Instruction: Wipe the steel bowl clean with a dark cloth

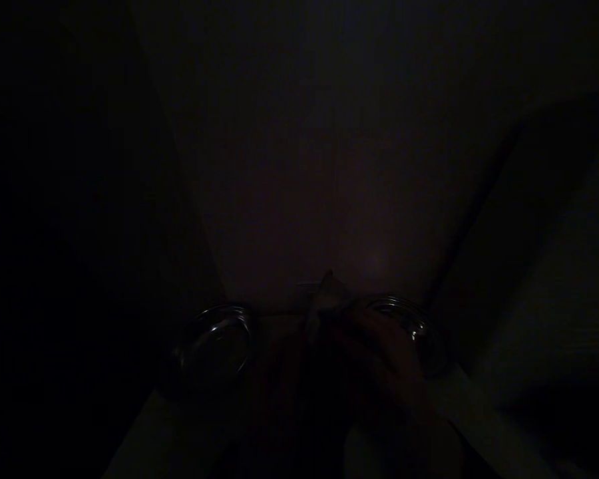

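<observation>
In near darkness, a pale pointed item [327, 295] showed between the left hand [285, 359] and right hand [382, 346]; I couldn't tell either grip's state. From it, a shiny bowl [223, 308] sat toward 8 o'clock, another bowl [424, 332] toward 4.

L hand [282, 366] mostly lost in dark; R hand [379, 352] blurred, its forearm cut off by bottom edge. Pale pointed item [329, 291] at grip can't be ID'd, lower part obscured. Shiny bowl [398, 301] R of grip partly hidden by R hand; insides of other bowl [229, 307], L of grip, too dim to be read.
</observation>
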`<state>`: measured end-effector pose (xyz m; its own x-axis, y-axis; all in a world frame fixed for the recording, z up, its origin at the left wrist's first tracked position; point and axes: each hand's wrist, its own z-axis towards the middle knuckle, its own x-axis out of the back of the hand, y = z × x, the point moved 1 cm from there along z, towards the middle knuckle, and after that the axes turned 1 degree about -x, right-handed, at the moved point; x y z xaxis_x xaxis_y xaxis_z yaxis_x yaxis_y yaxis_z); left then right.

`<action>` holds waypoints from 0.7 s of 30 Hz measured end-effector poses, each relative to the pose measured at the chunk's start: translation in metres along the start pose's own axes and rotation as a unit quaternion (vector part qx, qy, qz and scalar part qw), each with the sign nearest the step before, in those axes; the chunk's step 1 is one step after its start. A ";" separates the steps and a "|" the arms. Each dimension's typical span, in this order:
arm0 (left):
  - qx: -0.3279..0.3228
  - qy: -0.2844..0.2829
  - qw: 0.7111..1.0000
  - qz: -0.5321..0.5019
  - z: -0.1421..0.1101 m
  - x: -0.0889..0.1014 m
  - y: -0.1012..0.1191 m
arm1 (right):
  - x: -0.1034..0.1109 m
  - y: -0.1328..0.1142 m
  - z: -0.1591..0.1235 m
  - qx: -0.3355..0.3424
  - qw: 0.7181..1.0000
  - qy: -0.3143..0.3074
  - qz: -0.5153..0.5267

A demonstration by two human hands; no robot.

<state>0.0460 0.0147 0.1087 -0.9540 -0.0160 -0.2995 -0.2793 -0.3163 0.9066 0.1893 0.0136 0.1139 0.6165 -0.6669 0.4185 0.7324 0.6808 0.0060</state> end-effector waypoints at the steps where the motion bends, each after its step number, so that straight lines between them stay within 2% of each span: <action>1: 0.000 0.001 1.000 -0.002 0.001 0.000 0.000 | -0.001 -0.004 -0.002 0.016 1.000 0.006 -0.004; 6: 0.000 0.005 1.000 -0.014 0.001 -0.001 0.000 | -0.003 -0.012 -0.007 0.045 0.999 0.021 0.002; 13: 0.002 0.022 0.999 -0.028 0.001 0.000 -0.004 | 0.002 0.011 -0.001 -0.034 0.999 0.018 -0.010; 21: 0.015 0.036 0.998 -0.042 0.010 0.005 -0.002 | -0.004 -0.014 -0.007 0.055 0.998 0.010 -0.023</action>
<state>0.0412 0.0246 0.1082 -0.9170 -0.0591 -0.3944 -0.3622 -0.2907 0.8856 0.1787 0.0042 0.1059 0.5901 -0.7028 0.3973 0.7240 0.6784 0.1249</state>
